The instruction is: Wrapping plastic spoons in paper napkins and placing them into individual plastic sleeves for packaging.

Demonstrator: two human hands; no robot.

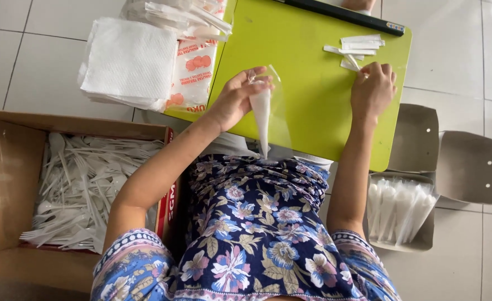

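Clear sleeve (263, 108), centre frame: your left hand (236, 100) pinches its mouth; your right hand (373, 89) closes on folded napkins (357, 49). Loose pinch risks slipping contents.

You wear a short-sleeved dark navy garment (257, 228) printed with pink, white and pale blue flowers and green leaves. Each sleeve ends in a patterned blue-and-white border band (124, 249). Both forearms are bare, with no rings, watch or bracelets visible.
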